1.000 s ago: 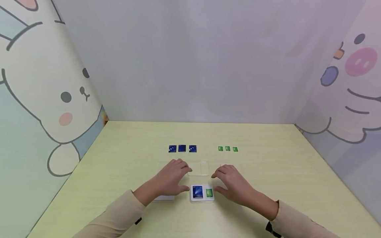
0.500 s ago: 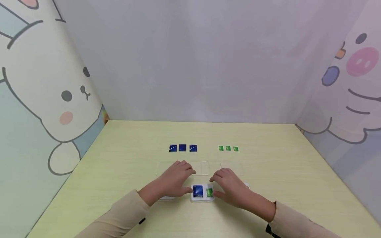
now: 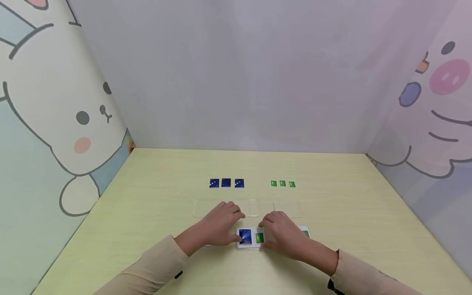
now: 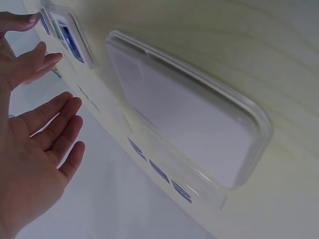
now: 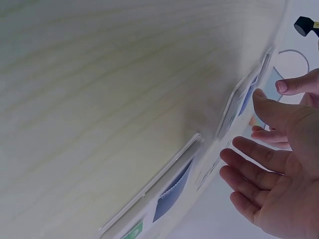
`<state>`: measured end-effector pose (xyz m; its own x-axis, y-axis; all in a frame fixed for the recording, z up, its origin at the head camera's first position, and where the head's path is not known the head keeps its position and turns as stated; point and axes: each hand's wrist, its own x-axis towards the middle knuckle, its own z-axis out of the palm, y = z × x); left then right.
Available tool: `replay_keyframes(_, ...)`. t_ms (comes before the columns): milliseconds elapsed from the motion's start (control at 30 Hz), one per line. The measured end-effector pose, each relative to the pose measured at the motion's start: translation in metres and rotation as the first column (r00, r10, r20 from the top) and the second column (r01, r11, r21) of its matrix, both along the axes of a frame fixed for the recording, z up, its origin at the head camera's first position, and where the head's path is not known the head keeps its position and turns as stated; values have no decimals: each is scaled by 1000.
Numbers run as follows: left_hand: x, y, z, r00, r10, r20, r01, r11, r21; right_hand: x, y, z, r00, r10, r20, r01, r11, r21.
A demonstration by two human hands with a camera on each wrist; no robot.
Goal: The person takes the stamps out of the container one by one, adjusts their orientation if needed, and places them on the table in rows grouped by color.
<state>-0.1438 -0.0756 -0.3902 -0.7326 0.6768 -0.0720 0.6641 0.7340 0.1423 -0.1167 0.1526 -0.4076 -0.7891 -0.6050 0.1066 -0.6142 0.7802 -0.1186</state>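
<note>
A small white tray in a clear case (image 3: 253, 246) lies between my hands in the head view, bearing a blue picture square (image 3: 245, 237) and a smaller green one (image 3: 259, 238). My left hand (image 3: 220, 225) is at its left side, thumb over the edge. The right hand (image 3: 285, 235) is at its right side, thumb near the corner. Both hands have loosely bent fingers with nothing gripped; contact with the case cannot be told. Under my left hand, a plain white case (image 4: 184, 114) shows in the left wrist view. Another case (image 3: 305, 228) is partly hidden by my right hand.
Clear plastic covers (image 3: 253, 208) lie in a row behind the cases. Farther back are blue squares (image 3: 226, 182) on the left and green squares (image 3: 282, 183) on the right. A pale curtain (image 3: 243, 82) stands behind the wooden table (image 3: 166, 172).
My left hand has moved right and slightly nearer me; the right hand has moved left and nearer me, exposing the right case. The middle case stays in about the same place.
</note>
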Motion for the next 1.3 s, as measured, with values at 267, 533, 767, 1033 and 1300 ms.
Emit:
replay_keyframes(267,3,1,-5,999,-29,-19,29,999,-19,-1,-1,-3,1000,-10,12,10,1000,28)
replay_keyframes(533,6,3,-7,998,-57,-24,56,998,-33,-4,-3,-4,999,-12,34,10,999,48)
replay_keyframes(767,7,5,-10,998,-62,-22,61,997,-48,-4,-3,-4,999,-9,47,7,999,48)
replay_keyframes(1033,9,8,-11,998,-65,-26,63,995,-73,-2,-6,-2,998,-8,57,5,999,48)
replay_keyframes(1300,9,9,-15,998,-62,-20,60,995,-75,-3,-7,-1,998,2,62,-5,998,56)
